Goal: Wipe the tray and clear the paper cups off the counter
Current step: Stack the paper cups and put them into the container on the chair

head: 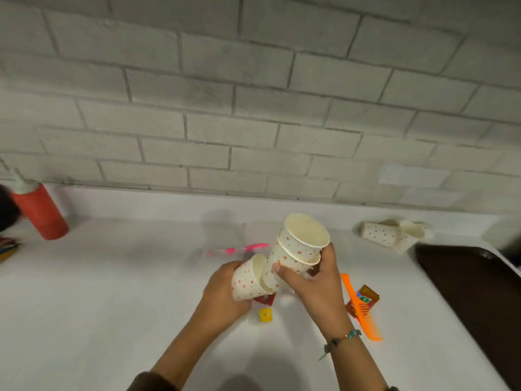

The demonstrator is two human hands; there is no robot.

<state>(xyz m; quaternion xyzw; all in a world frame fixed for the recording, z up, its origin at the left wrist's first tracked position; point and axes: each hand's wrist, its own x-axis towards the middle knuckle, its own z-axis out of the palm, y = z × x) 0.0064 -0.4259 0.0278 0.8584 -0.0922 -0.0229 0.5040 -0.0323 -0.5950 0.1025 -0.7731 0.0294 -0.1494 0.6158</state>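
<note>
Left hand and right hand gathered cups, job seemingly half done
Right fingers gripped a nested stack, left fingers a single cup; two fallen cups lay beyond the right fingertips, near the tray

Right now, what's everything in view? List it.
stacked cups: two or more nested, white with orange dots, raised at centre
single cup: one, same pattern, raised left of the stack
lying cups: at least two, same pattern, on their sides, far right, blurred
tray: one, dark brown, right edge
bottle: one, red with white cap, far left
pen: one, pink, beyond the raised cups
comb: one, orange, right of centre, lying over a packet
packets: two, red, one under comb, one below single cup
block: one, small, yellow, near centre
counter: white
wall: grey brick, behind
left hand: grips single cup
right hand: grips stacked cups; bracelet on wrist
</note>
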